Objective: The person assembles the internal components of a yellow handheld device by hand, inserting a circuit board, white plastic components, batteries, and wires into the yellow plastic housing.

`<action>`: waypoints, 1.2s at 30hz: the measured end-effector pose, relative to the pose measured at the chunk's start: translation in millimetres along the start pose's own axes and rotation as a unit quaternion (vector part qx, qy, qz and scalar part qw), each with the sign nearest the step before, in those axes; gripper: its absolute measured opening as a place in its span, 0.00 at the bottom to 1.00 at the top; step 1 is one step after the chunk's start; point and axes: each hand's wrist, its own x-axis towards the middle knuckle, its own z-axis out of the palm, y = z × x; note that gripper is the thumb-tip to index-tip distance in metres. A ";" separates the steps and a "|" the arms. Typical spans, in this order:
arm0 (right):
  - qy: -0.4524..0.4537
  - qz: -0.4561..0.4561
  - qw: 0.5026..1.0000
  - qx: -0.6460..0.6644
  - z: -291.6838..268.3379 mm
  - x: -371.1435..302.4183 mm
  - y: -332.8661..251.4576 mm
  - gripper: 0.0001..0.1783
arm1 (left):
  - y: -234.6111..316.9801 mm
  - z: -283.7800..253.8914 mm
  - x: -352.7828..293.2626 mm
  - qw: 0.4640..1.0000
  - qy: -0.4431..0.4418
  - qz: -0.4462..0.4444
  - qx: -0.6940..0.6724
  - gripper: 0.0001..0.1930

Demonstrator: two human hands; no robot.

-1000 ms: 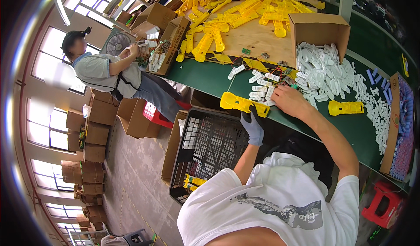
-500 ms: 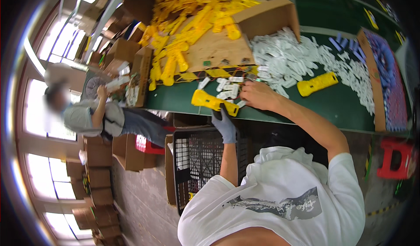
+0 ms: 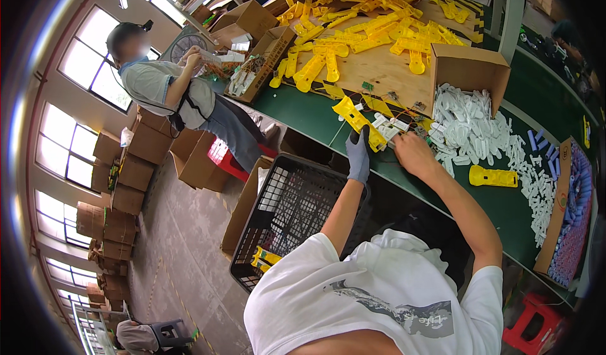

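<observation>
My gloved left hand [image 3: 358,156] is closed round a yellow plastic flashlight-shaped casing [image 3: 347,111], tilted over the near edge of the green table [image 3: 315,116]. Just to its right, my bare right hand [image 3: 413,154] reaches down with bent fingers among small white plastic pieces [image 3: 390,130]. Its fingertips are partly hidden, so what they pinch does not show. Beyond them lie small electronic parts with wires [image 3: 418,107]. Farther right, another yellow casing [image 3: 493,177] lies flat on the table.
Yellow casings [image 3: 375,30] heap on a wooden board; white parts [image 3: 467,124] spill from a cardboard box [image 3: 470,68]. At far right a box holds purple-blue cylinders [image 3: 571,210]. A black crate [image 3: 284,213] stands below the table. Another person [image 3: 167,83] works at left, near a red stool [image 3: 227,159].
The view has turned and shifted, bringing more of the floor and crate into sight. My left hand still holds the casing, and my right hand stays by the white pieces.
</observation>
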 end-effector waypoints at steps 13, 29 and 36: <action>0.491 0.160 0.639 0.570 -116.3 24.3 54.4 0.14 | -17.0 -3.6 -3.2 0.993 0.056 0.107 -0.011 0.16; 0.215 0.289 0.792 0.493 -104.0 -117.2 9.5 0.12 | 32.3 93.5 -109.2 0.974 -0.142 0.124 0.123 0.26; 0.340 0.343 0.767 0.422 -100.5 -129.1 -2.5 0.18 | 12.7 96.0 -114.0 0.954 -0.227 0.191 0.054 0.21</action>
